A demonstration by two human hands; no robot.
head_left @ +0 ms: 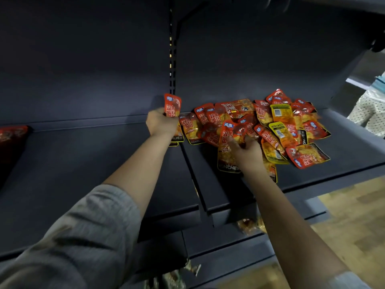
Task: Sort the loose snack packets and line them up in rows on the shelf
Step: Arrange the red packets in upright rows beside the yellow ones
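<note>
A heap of red and yellow snack packets lies at the back of the dark shelf, right of the upright post. My left hand is shut on a small stack of red packets, held upright at the heap's left end. My right hand grips one red and yellow packet at the front of the heap; its black lower edge hangs below my fingers. Many packets overlap, some face down showing yellow backs.
The left shelf board is bare except for a dark red packet at its far left edge. Lower shelves hold a few more packets. A person in dotted clothing stands at the far right. Wooden floor shows lower right.
</note>
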